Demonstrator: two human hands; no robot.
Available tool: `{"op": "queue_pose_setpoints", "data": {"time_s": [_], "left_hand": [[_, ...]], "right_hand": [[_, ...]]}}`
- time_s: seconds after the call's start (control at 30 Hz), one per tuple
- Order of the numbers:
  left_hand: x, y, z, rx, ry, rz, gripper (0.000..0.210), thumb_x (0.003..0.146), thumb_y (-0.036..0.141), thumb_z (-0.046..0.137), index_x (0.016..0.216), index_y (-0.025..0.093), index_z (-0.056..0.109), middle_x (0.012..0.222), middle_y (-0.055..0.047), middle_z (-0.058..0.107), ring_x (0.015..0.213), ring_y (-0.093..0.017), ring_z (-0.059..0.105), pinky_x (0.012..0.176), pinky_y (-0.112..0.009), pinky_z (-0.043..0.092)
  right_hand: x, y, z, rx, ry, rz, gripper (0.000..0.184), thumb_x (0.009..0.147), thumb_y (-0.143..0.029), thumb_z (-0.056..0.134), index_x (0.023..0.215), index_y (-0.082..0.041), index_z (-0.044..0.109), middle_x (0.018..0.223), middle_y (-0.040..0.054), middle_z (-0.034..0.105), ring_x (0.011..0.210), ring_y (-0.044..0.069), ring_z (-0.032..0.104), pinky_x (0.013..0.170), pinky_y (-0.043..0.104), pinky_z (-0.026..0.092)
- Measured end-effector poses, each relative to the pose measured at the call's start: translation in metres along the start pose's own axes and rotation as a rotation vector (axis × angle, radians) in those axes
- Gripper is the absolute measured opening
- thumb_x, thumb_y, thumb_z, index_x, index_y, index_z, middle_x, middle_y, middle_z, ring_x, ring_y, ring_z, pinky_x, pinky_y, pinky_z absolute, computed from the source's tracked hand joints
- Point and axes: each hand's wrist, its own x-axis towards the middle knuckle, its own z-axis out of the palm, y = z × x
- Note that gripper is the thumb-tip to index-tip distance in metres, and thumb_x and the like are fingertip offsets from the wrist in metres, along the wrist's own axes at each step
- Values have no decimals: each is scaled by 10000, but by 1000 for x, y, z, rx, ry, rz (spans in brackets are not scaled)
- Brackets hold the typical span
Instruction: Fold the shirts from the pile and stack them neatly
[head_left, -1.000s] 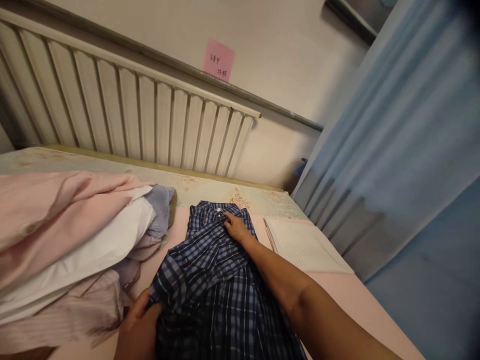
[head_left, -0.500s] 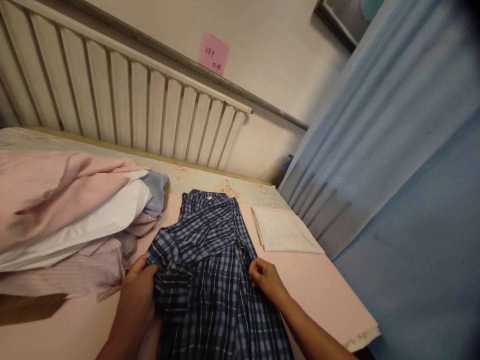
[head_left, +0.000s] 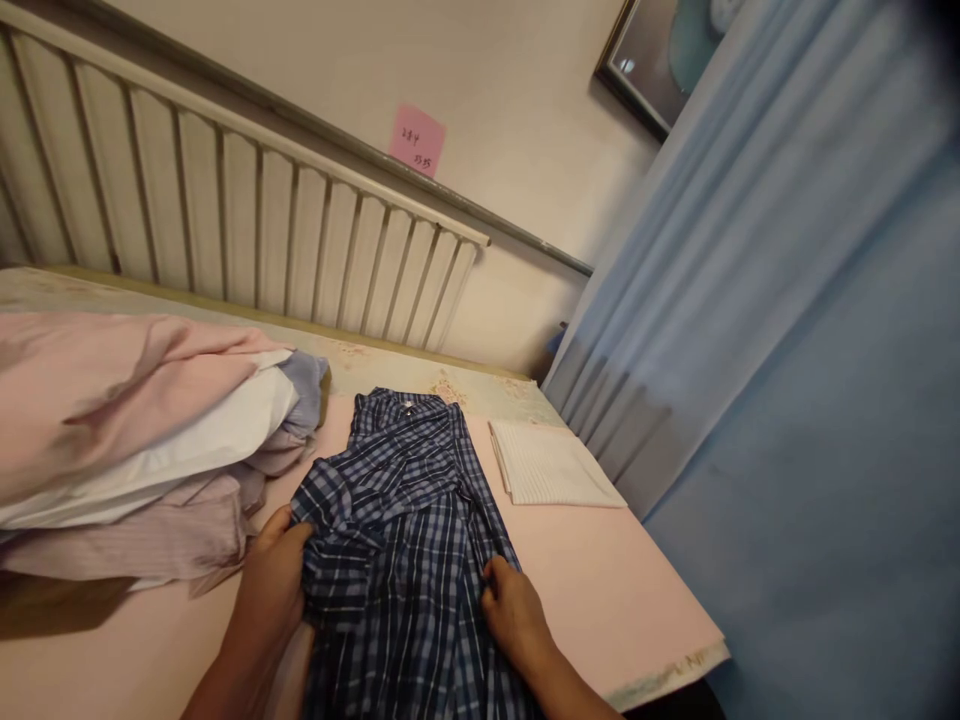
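Pinching the near-left edge of the plaid shirt (head_left: 420, 540), our left fingers (head_left: 283, 524) are clamped on its thin cloth; our right fingers (head_left: 495, 574) curl against its other side, though we cannot tell whether they grip it. The shirt lies lengthwise before us on a smooth pink cover (head_left: 600, 580), collar away. Near its left sits a rumpled heap (head_left: 157, 430) of garments; to its right, a folded, ribbed white cloth (head_left: 559, 466). Beyond stand a ridged radiator (head_left: 277, 225) and a draped blue curtain (head_left: 757, 270).

The head-worn camera looks forward and down at both hands (head_left: 517, 612).
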Motion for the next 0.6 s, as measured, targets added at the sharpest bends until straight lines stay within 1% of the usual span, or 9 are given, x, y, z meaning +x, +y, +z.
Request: {"op": "queue_pose_setpoints", "data": {"time_s": [0.1, 0.23, 0.3, 0.4, 0.47, 0.6], "left_hand": [[-7, 11, 4, -61, -22, 18, 339, 524, 186, 647, 863, 210, 645, 640, 63, 643, 630, -141, 621, 494, -184, 445], [-10, 23, 8, -129, -52, 40, 412, 515, 160, 670, 921, 224, 656, 713, 58, 672, 695, -152, 644, 564, -202, 497], [-9, 28, 8, -159, -59, 47, 438, 511, 154, 681, 943, 226, 657, 734, 54, 679, 708, -157, 648, 585, -212, 511], [-8, 31, 8, -179, -57, 43, 436, 514, 154, 695, 942, 225, 656, 729, 49, 679, 704, -163, 650, 600, -226, 522], [-8, 31, 8, -159, -39, 25, 437, 510, 151, 698, 939, 226, 653, 716, 50, 675, 686, -164, 646, 594, -234, 522], [-4, 23, 6, -71, -2, 12, 450, 528, 184, 684, 973, 234, 645, 706, 49, 661, 621, -150, 619, 554, -233, 498]], "right_hand": [[1, 5, -10, 96, -49, 17, 259, 677, -16, 441, 799, -210, 561, 697, -11, 614, 666, 148, 567, 610, 219, 346], [0, 10, -23, 161, -74, -15, 269, 658, -3, 437, 773, -208, 568, 628, -39, 562, 611, 125, 522, 579, 202, 324], [-1, 12, -24, 181, -96, -28, 275, 654, 2, 437, 777, -205, 571, 604, -49, 540, 586, 116, 504, 562, 198, 313], [-4, 13, -20, 213, -137, -33, 268, 662, -6, 447, 792, -201, 577, 593, -56, 527, 570, 109, 493, 548, 194, 304], [-6, 13, -17, 231, -169, -43, 222, 692, -44, 480, 807, -202, 586, 603, -54, 533, 576, 110, 496, 549, 196, 306], [-10, 12, -14, 286, -198, -57, 79, 765, -207, 570, 833, -207, 609, 627, -46, 555, 597, 123, 509, 567, 208, 335]]}}
